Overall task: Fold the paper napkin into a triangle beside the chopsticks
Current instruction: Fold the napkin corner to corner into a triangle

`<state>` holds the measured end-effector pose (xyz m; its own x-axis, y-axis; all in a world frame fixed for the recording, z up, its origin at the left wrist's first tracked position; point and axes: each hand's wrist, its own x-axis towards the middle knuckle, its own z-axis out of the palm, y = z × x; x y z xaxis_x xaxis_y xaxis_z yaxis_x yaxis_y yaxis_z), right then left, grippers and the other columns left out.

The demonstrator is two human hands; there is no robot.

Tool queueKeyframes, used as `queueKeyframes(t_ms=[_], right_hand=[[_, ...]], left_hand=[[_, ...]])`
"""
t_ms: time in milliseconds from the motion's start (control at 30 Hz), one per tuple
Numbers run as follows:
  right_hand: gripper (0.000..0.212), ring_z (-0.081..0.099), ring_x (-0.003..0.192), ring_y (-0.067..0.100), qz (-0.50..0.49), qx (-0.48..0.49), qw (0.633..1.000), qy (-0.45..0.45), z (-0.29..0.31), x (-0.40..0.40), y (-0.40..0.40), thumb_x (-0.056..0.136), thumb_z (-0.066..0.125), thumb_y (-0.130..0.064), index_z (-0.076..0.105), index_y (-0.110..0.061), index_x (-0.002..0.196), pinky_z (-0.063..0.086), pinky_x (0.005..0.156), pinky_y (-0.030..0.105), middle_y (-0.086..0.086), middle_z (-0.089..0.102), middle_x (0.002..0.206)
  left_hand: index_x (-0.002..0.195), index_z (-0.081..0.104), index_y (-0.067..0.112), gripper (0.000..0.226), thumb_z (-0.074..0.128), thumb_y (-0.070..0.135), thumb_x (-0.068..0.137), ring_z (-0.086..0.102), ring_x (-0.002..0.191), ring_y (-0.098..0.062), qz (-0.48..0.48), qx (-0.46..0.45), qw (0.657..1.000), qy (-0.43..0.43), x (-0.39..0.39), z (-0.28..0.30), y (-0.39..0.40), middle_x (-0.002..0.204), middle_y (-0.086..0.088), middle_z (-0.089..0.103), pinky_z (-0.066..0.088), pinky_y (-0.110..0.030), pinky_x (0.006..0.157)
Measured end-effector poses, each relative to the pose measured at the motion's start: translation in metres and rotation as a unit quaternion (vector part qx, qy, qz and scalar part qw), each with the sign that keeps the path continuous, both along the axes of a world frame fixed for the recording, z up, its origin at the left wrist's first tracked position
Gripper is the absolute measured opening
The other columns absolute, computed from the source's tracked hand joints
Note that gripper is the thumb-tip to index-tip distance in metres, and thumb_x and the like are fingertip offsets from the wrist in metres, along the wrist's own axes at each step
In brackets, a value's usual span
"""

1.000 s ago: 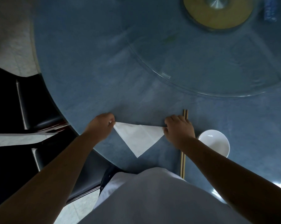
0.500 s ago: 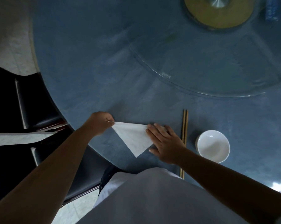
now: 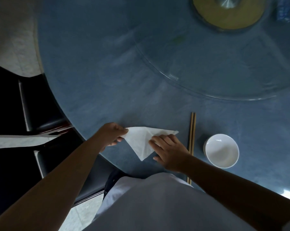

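Note:
The white paper napkin [image 3: 141,140] lies on the blue table [image 3: 99,80] as a triangle, long edge away from me and point toward me. My left hand [image 3: 113,135] pinches its left corner between thumb and fingers. My right hand [image 3: 169,151] lies flat with spread fingers on the napkin's right half, fingertips near the centre crease; the right corner sticks out beyond them. A pair of brown chopsticks [image 3: 192,130] lies just right of the napkin, running away from me, partly hidden under my right wrist.
A small white bowl [image 3: 221,150] stands right of the chopsticks. A glass turntable [image 3: 224,72] with a yellow hub [image 3: 227,12] fills the far right. Dark chairs [image 3: 39,110] stand off the table's left edge. My light shirt covers the near edge.
My right hand left the napkin's right corner and slid left onto the napkin, pressing it flat. My left hand kept the left corner and lifted it a little.

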<state>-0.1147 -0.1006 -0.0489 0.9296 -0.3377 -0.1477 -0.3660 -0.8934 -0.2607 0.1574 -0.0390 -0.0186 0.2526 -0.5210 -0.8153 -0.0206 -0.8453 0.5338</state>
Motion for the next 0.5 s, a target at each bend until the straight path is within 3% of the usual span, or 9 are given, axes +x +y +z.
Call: queueKeyframes(t_ms=[100,167,300,367,433,500], right_hand=[[0.06,0.049,0.108,0.03,-0.005,-0.004,1.0,0.001,0.001,0.001,0.0,0.081,0.05,-0.05,0.046,-0.014,0.128,0.041,0.09,0.047,0.009,0.05,0.127],[0.061,0.049,0.108,0.03,-0.009,-0.005,1.0,-0.006,0.001,0.0,0.001,0.08,0.051,-0.05,0.046,-0.014,0.128,0.041,0.09,0.046,0.009,0.051,0.127],[0.061,0.049,0.11,0.029,-0.008,-0.015,1.0,-0.011,-0.001,-0.002,0.002,0.08,0.052,-0.051,0.047,-0.015,0.128,0.041,0.089,0.045,0.008,0.051,0.128],[0.061,0.049,0.109,0.029,-0.01,-0.019,1.0,-0.012,0.001,-0.001,0.002,0.079,0.052,-0.052,0.047,-0.015,0.127,0.042,0.088,0.045,0.007,0.052,0.127],[0.061,0.051,0.11,0.029,-0.016,-0.019,1.0,-0.013,0.004,0.001,0.002,0.079,0.051,-0.054,0.048,-0.016,0.126,0.043,0.089,0.045,0.007,0.053,0.127],[0.063,0.052,0.112,0.031,-0.056,-0.004,0.998,-0.022,0.009,0.005,0.001,0.077,0.053,-0.055,0.049,-0.017,0.128,0.042,0.091,0.047,0.008,0.054,0.129]], left_hand=[[0.086,0.065,0.013,0.014,0.071,0.025,0.081,0.059,0.057,-0.019,-0.004,-0.052,0.991,-0.12,-0.01,-0.006,0.005,0.065,-0.006,0.065,0.045,-0.029,0.053],[0.08,0.064,0.018,0.009,0.069,0.026,0.08,0.065,0.064,-0.025,0.003,-0.062,0.988,-0.143,-0.012,-0.008,0.007,0.069,-0.008,0.069,0.05,-0.034,0.056],[0.083,0.065,0.016,0.008,0.066,0.023,0.081,0.069,0.088,-0.035,0.081,-0.071,0.991,-0.074,-0.012,-0.011,0.008,0.089,-0.016,0.072,0.057,-0.051,0.08],[0.087,0.065,0.018,0.005,0.063,0.02,0.083,0.069,0.092,-0.031,0.122,-0.079,0.989,-0.019,-0.014,-0.011,0.007,0.095,-0.013,0.072,0.055,-0.051,0.086],[0.087,0.065,0.019,0.006,0.061,0.019,0.083,0.069,0.091,-0.028,0.13,-0.096,0.987,-0.012,-0.017,-0.009,0.006,0.095,-0.01,0.072,0.055,-0.049,0.086],[0.082,0.062,0.019,0.003,0.06,0.018,0.083,0.068,0.087,-0.028,0.122,-0.13,0.983,-0.038,-0.02,-0.001,0.004,0.086,-0.006,0.07,0.057,-0.042,0.077]])
